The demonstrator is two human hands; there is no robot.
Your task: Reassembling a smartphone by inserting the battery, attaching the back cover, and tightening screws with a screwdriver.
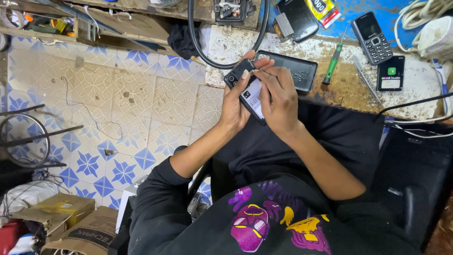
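In front of you the bench (330,89) is worn, its top chipped white and blue. On it lie a black phone case (302,71) holding small screws, a green-handled screwdriver (333,61), a keypad phone (373,38), a small black battery (390,73), tweezers (365,78), a dark smartphone (299,19) and coiled white cable (415,14). Below you lies tiled floor (118,104) with cardboard boxes (71,217).
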